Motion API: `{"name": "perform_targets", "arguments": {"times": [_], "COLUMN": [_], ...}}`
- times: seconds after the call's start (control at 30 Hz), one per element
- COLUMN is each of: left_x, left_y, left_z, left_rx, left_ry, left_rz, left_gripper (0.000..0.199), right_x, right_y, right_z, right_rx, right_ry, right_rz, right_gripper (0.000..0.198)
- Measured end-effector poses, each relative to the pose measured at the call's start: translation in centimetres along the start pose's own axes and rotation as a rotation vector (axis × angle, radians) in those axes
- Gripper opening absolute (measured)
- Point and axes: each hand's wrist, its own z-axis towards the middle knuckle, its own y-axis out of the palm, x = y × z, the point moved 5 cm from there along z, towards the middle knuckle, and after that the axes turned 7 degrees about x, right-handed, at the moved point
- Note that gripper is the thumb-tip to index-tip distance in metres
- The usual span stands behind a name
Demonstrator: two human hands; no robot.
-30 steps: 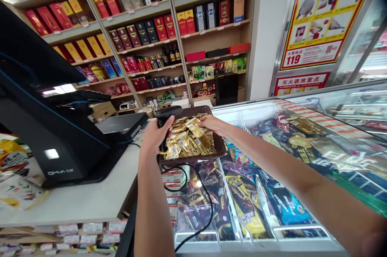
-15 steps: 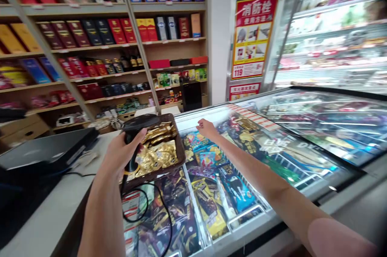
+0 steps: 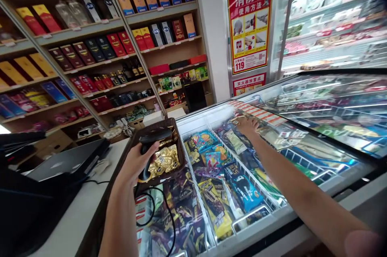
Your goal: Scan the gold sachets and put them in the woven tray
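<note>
My left hand [image 3: 142, 158] is wrapped around the handle of a black barcode scanner [image 3: 155, 136]. The scanner is above a brown woven basket [image 3: 181, 144] of gold-wrapped sweets [image 3: 166, 158], and its coiled cable [image 3: 173, 224] hangs down across the freezer. My right hand [image 3: 249, 125] reaches over the far part of the chest freezer [image 3: 223, 245], somewhat blurred, with its fingers apart. Below and around it are packaged ice creams [image 3: 236, 140]. Whether it touches a packet or the glass cannot be told.
White wire dividers [image 3: 238, 160] split the freezer into sections. A striped strip [image 3: 263, 112] and dark-framed glass lie at its right. A pale counter [image 3: 90, 204] with a dark computer device [image 3: 72, 160] is at left. Shelves of boxes [image 3: 111, 47] and a fire-hydrant poster [image 3: 250, 27] stand behind.
My right hand has gone from a closed shape near the freezer's back edge to spread fingers farther right. The left hand still grips the scanner. The view has shifted a little.
</note>
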Motion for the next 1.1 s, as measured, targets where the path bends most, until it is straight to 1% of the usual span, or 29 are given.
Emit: {"name": "perform_targets", "arguments": {"times": [0.1,0.2,0.27,0.37,0.43,0.5,0.57,0.63,0.7,0.8,0.87,0.97,1.1], "left_x": [0.3,0.1,-0.2,-0.4,-0.3,-0.2,-0.2,-0.1,-0.1,0.1,0.5,1.0,1.1], "left_y": [0.8,1.2,1.3,1.3,1.2,1.2,1.2,1.2,1.3,1.5,1.7,2.0,2.4], "left_z": [-0.3,-0.3,-0.2,-0.3,-0.4,-0.5,-0.6,-0.7,-0.7,-1.0,-1.3,-1.6,-1.6], "left_rx": [-0.043,-0.073,-0.078,-0.085,-0.099,-0.116,-0.125,-0.122,-0.117,-0.104,-0.106,-0.113,-0.116], "left_ry": [0.023,0.068,0.080,0.077,0.073,0.068,0.069,0.075,0.074,0.077,0.092,0.119,0.147], "left_rz": [-0.018,-0.003,0.007,-0.005,-0.014,-0.011,-0.003,-0.026,-0.074,-0.110,-0.094,-0.064,-0.011], "left_gripper": [0.056,0.051,0.049,0.047,0.047,0.046,0.047,0.047,0.047,0.049,0.049,0.048,0.047], "right_x": [-1.1,-2.5,-3.6,-5.4,-6.5,-7.4,-8.3,-9.5,-10.8,-13.0,-14.0,-14.6,-14.8], "right_y": [-0.2,-0.3,-0.1,0.7,1.1,0.9,0.0,-1.6,-3.4,-6.1,-7.7,-9.1,-9.3], "right_z": [-0.3,-0.8,-1.3,-2.3,-3.1,-3.9,-4.6,-5.5,-6.5,-8.5,-9.6,-10.7,-11.3], "right_rx": [0.088,0.109,0.057,-0.069,-0.139,-0.172,-0.174,-0.177,-0.233,-0.405,-0.439,-0.401,-0.388], "right_ry": [-0.002,-0.082,-0.116,-0.167,-0.209,-0.255,-0.310,-0.336,-0.310,-0.262,-0.254,-0.270,-0.277], "right_rz": [0.080,0.220,0.306,0.388,0.410,0.407,0.395,0.436,0.590,0.942,1.070,1.116,1.087], "right_gripper": [0.051,0.060,0.057,0.040,0.028,0.025,0.023,0.014,0.007,0.009,0.011,0.013,0.014]}}
